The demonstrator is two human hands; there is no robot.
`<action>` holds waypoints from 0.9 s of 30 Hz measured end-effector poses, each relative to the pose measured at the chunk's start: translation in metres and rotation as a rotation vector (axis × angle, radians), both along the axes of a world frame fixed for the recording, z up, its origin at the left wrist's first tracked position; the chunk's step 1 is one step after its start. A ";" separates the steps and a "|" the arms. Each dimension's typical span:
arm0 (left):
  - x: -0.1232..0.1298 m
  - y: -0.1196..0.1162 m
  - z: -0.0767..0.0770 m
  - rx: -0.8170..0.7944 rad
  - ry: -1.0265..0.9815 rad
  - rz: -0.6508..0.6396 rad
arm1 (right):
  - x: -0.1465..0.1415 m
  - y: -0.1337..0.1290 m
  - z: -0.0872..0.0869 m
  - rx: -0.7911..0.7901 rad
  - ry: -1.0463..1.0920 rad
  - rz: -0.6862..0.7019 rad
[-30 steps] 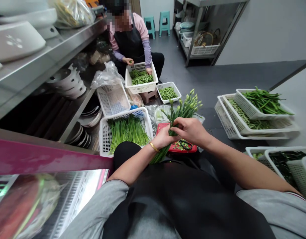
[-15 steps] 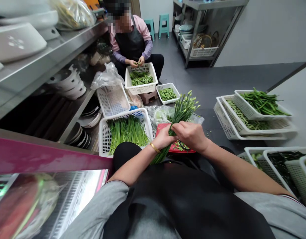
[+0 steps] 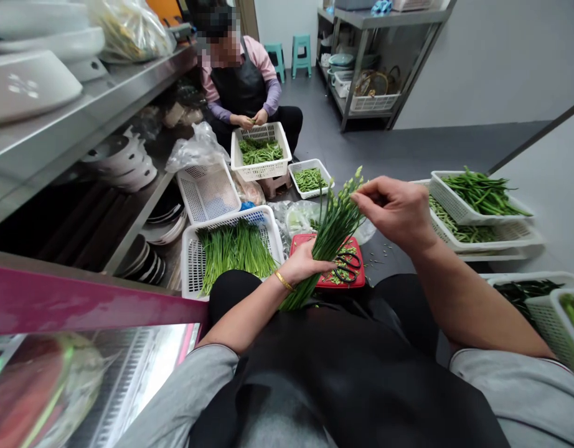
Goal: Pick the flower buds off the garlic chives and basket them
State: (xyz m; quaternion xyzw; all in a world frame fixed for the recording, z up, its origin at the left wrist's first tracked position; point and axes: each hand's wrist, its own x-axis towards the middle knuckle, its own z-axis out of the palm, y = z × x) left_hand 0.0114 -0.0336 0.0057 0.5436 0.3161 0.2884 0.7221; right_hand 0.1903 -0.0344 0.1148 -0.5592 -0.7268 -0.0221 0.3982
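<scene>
A bunch of flowering chives (image 3: 336, 218), dark green stems with pale buds at the top, leans upward in front of my lap. My left hand (image 3: 304, 266), with a gold bracelet at its wrist, is wrapped round the lower stems. At the bud end, on the bunch's right side, my right hand (image 3: 394, 208) pinches a chive tip between thumb and fingers. Below the bunch lies a red tray (image 3: 299, 239) strewn with small green and pale bits. Black-handled scissors (image 3: 347, 267) rest in it; their blades are partly hidden.
A white basket (image 3: 190, 261) of chives stands to my left, near an unfilled basket (image 3: 207, 193). Opposite, a person (image 3: 243, 74) handles green beans over another basket (image 3: 261, 171). Stacked baskets (image 3: 483, 218) of beans stand right. A steel shelf (image 3: 128, 74) runs along the left.
My right hand has moved from beside my left hand up and right to the bud tips. My left hand still grips the bunch. The scissors show more fully now.
</scene>
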 end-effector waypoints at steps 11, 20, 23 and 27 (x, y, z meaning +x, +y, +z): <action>-0.014 0.015 0.004 -0.155 -0.124 0.012 | 0.023 -0.032 -0.027 -0.394 0.526 0.207; 0.002 0.002 0.001 -0.003 0.046 -0.117 | -0.050 0.013 -0.057 -0.801 1.214 0.638; 0.002 -0.002 -0.004 0.203 0.167 0.096 | -0.056 0.015 -0.050 -0.652 1.174 0.644; -0.010 0.010 0.004 0.306 0.154 0.052 | -0.053 0.016 -0.044 -0.646 0.819 0.735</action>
